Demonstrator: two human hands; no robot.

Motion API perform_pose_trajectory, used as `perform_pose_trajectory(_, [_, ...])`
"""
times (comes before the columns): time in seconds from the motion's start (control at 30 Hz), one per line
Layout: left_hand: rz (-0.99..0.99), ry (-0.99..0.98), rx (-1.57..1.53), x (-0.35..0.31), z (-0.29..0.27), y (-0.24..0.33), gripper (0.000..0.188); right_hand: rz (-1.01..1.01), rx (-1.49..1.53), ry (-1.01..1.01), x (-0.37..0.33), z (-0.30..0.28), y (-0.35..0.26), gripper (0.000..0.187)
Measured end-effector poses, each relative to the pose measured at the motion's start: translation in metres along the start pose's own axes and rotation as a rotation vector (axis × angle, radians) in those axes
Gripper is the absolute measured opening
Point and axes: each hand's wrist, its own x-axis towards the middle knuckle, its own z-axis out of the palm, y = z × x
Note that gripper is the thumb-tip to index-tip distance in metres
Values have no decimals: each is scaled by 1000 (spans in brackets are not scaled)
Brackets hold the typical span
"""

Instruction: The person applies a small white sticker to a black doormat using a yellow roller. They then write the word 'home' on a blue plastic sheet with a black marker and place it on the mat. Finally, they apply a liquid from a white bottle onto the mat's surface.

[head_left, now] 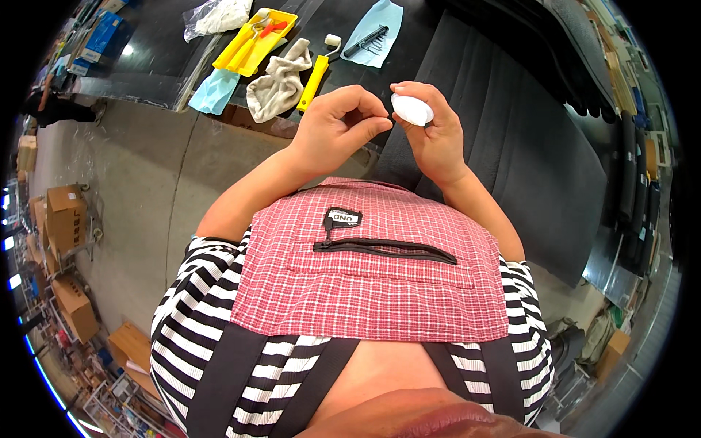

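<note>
In my right hand (440, 142) is a white rounded object (412, 110), gripped between thumb and fingers; it could be a spool or a wad, and I cannot tell which. My left hand (330, 128) is raised beside it, thumb and index finger pinched together. Whatever lies in that pinch is too small to make out. Both hands are held above the near table edge, a little apart. Just beyond my left hand are a small roller (314, 82) with a yellow handle and a crumpled beige cloth (280, 82).
A yellow tray (282, 36) with yellow-handled tools stands on the black table (157, 55). Light blue sheets lie near it, one under a black pen (365, 42) and dark curved pieces. A large dark padded panel (504, 139) extends to the right. Cardboard boxes (66, 217) stand at left.
</note>
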Motion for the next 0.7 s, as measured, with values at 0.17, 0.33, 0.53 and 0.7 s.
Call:
perform_pose_trajectory(0.17, [9, 2, -5, -4, 1, 2, 10, -26, -18, 1, -2, 1, -2, 34])
perform_pose_trajectory(0.33, [14, -1, 25, -9, 4, 5, 11, 10, 81, -15, -5, -1, -13, 35])
perform_pose_trajectory(0.53, [38, -8, 75, -8, 0, -17, 10, 75, 364, -2, -10, 16, 7, 35])
perform_pose_trajectory(0.7, [59, 0, 101, -12, 0, -19, 11, 54, 603, -61, -10, 19, 7, 31])
